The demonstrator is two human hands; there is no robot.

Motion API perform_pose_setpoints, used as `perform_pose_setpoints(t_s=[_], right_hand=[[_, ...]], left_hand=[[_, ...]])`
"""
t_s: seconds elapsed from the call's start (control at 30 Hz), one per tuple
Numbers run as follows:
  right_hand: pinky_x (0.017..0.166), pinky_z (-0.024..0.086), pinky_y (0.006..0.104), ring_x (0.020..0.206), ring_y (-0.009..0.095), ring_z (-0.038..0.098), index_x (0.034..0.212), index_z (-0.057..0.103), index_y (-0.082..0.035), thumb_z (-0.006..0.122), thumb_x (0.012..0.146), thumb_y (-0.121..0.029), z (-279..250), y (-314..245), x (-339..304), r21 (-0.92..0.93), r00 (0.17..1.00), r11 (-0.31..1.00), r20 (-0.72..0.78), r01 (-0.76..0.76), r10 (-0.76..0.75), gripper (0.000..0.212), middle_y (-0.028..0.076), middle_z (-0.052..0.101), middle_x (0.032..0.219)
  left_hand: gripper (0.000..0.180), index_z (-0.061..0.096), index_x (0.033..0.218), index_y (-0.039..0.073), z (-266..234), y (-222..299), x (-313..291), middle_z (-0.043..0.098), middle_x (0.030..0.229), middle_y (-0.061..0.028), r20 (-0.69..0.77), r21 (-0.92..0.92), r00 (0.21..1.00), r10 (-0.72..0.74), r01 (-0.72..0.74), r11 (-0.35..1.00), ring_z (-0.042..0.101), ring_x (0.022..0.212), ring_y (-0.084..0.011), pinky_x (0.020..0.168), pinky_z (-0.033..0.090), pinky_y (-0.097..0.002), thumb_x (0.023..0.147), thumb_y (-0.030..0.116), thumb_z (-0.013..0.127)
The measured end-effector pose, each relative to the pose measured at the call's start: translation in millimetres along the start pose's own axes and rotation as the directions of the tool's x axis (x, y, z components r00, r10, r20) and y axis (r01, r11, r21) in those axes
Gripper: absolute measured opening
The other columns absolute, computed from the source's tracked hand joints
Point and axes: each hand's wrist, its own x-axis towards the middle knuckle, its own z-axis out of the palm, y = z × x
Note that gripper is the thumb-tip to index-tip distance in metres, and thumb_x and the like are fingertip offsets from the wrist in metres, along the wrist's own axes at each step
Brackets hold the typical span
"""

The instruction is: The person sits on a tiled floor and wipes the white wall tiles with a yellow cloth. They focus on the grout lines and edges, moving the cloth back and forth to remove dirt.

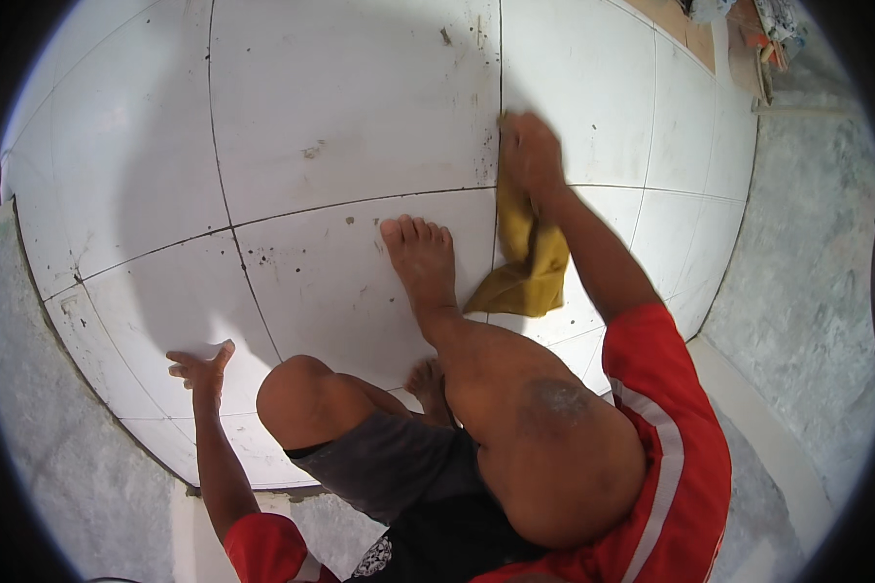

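Observation:
A mustard-yellow cloth point(527, 272) hangs from my right hand point(535, 154), whose fingers are closed over its upper end. That hand is somewhat blurred, beside a dark tile joint right of the middle. The cloth's lower part is folded and spreads toward my bent knee; whether it rests on the tiles I cannot tell. On the left, my left hand point(201, 369) holds nothing, its thumb and fingers apart, close to the white tiled floor point(340, 282). Dark specks and smudges mark the tiles, mostly along the joints.
My bare foot point(423, 262) stands on the tiles between my hands, with my knees bent. Grey walls point(807, 291) rise at both sides. At the far right lie a brown board point(681, 29) and a jumble of small items point(773, 39).

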Motion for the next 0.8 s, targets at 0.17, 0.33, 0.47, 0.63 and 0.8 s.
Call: perform_pose_setpoints(t_s=[0.17, 0.33, 0.47, 0.63, 0.8], right_hand=[[0.08, 0.053, 0.0454, 0.089, 0.038, 0.065, 0.094, 0.07, -0.005, 0.06, 0.087, -0.012, 4.2, 11.1, 124.8, 0.024, 0.99, 0.995, -0.099, 0.102, -0.099, 0.014, 0.018, 0.068, 0.095], [0.079, 0.053, 0.0457, 0.09, 0.038, 0.064, 0.102, 0.067, -0.005, 0.058, 0.088, -0.01, -0.1, 10.7, 69.7, -0.083, 0.985, 0.982, 0.047, 0.17, -0.167, 0.017, 0.018, 0.065, 0.091], [0.079, 0.051, 0.0466, 0.088, 0.037, 0.06, 0.097, 0.058, -0.005, 0.053, 0.086, -0.004, -2.8, -9.9, -33.2, -0.053, 0.973, 0.992, 0.206, 0.118, -0.105, 0.013, 0.017, 0.06, 0.088], [0.08, 0.051, 0.0482, 0.087, 0.038, 0.061, 0.094, 0.063, -0.003, 0.056, 0.084, -0.003, -10.6, -27.2, -134.9, 0.186, 0.971, 0.982, 0.232, 0.004, -0.048, 0.012, 0.018, 0.062, 0.087], [0.078, 0.052, 0.0476, 0.085, 0.038, 0.061, 0.095, 0.065, -0.005, 0.058, 0.085, -0.002, -15.3, -37.6, -103.0, 0.297, 0.986, 0.941, 0.07, -0.163, 0.149, 0.013, 0.018, 0.063, 0.088]], left_hand=[[0.154, -0.024, 0.156, 0.015, 13.1, -41.1, 41.8, -0.02, 0.163, -0.0251, -0.073, 0.017, 0.997, 0.023, -0.022, 1.0, 0.001, 0.147, -0.0599, 0.094, 0.046, -0.0728, 0.061, 0.067, 0.087], [0.152, -0.022, 0.156, 0.013, 15.0, -42.4, 45.2, -0.01, 0.162, -0.0264, -0.11, 0.075, 0.992, 0.069, -0.061, 0.995, 0.013, 0.145, -0.0598, 0.091, 0.05, -0.0708, 0.064, 0.064, 0.087], [0.151, -0.021, 0.156, 0.011, 17.6, -48.6, 49.2, -0.004, 0.161, -0.0274, -0.124, 0.072, 0.989, 0.082, -0.073, 0.995, 0.018, 0.143, -0.0593, 0.087, 0.053, -0.0687, 0.064, 0.063, 0.087], [0.151, -0.022, 0.156, 0.011, 12.5, -30.7, 33.7, -0.007, 0.161, -0.0276, -0.102, 0.054, 0.994, 0.045, -0.04, 0.998, 0.018, 0.144, -0.0591, 0.085, 0.055, -0.0672, 0.065, 0.062, 0.087], [0.152, -0.023, 0.155, 0.011, 9.3, -23.9, 26.1, -0.001, 0.159, -0.0272, -0.102, 0.027, 0.994, 0.036, -0.034, 0.999, 0.023, 0.143, -0.0557, 0.084, 0.055, -0.0686, 0.064, 0.061, 0.088]])
